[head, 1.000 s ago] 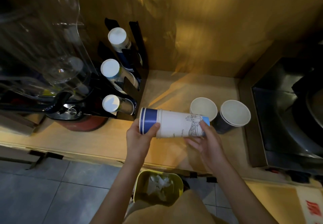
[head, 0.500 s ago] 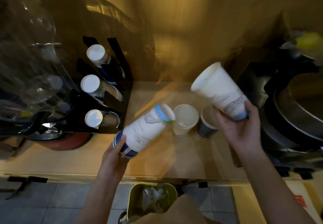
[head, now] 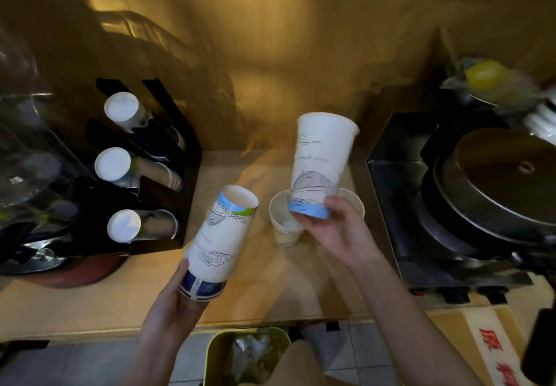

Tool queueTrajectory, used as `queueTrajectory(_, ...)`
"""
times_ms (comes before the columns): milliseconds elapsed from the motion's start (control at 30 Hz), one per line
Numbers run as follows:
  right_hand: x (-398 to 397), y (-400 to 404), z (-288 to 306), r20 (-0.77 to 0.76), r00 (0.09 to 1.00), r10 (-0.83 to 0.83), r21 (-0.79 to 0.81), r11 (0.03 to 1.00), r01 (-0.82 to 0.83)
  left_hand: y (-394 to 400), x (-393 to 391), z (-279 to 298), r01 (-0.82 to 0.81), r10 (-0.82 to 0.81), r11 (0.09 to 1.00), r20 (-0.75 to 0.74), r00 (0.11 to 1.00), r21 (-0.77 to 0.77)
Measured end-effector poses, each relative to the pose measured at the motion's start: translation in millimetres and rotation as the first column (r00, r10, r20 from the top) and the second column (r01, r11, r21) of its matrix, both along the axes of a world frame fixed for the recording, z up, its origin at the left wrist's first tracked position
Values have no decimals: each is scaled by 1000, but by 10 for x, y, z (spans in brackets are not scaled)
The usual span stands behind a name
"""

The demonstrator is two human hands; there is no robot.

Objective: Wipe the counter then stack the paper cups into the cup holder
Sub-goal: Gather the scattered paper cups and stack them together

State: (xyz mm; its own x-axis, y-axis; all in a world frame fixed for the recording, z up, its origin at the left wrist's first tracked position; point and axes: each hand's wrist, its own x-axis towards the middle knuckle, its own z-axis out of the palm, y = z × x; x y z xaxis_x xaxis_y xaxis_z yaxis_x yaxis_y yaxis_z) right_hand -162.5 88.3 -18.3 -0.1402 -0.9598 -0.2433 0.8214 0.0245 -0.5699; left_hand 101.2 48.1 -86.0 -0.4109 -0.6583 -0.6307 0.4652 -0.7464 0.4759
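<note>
the right hand [head: 337,232] has its grip closed on the base of a tall cup [head: 322,162], now turned upright. the left hand [head: 177,301] grips a cup stack [head: 219,238] above the counter [head: 90,304] front edge, steeper than before, near the cup holder [head: 168,181].

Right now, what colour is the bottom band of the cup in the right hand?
Light blue, on the cup; head view.

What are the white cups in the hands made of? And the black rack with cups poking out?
The cup in the right hand and the stack in the left hand look like matte paper: printed drawings, thin rolled rims. The black rack looks like glossy plastic, perhaps acrylic, since its flat panels shine; I can't be sure.
</note>
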Motion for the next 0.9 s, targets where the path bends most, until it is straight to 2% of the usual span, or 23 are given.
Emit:
queueTrajectory(33, -26, -15, 12, -172, 985, -3, 25, 1000, 8, 8, 0, -4, -7, 7, 1000, -2, 1000, 0)
queueTrajectory(67, -45, -23, 24, -389, 921, 2, 66, 998, 25, 19, 2, -6, -11, 11, 1000, -5, 1000, -2)
queueTrajectory(100, -50, -41, 49, -577, 816, 26, 122, 991, 55, 28, 3, -11, -14, 14, 1000, -7, 1000, -3)
queueTrajectory(167, -64, -92, 38, -797, 601, 62, 166, 979, 118, 43, 0, -12, -9, 9, 1000, -14, 1000, -10)
queueTrajectory(233, -82, -164, -54, -945, 319, 74, 136, 975, 177, 50, -2, 2, -5, 4, 1000, -19, 1000, -18)
queueTrajectory(300, -103, -226, -193, -993, 36, 111, 116, 971, 209, 48, 3, 14, -3, 2, 1000, -25, 1000, -19)
queueTrajectory(333, -110, -242, -239, -989, -62, 137, 120, 968, 220, 47, 9, 17, -9, 8, 1000, -27, 1000, -16)
queueTrajectory(367, -118, -250, -280, -979, -123, 165, 135, 965, 222, 45, 17, 18, -20, 20, 1000, -25, 999, -15)
queueTrajectory(467, -102, -247, -275, -953, -210, 220, 177, 962, 207, 41, 37, 14, -36, 36, 999, -15, 999, -11)
queueTrajectory(600, -105, -268, -261, -932, -223, 285, 249, 952, 178, 48, 20, 18, -44, 44, 999, -23, 999, 17)
queueTrajectory(900, -139, -240, -297, -911, -307, 275, 244, 960, 134, 17, -90, 123, -34, 34, 999, -2, 999, 35)
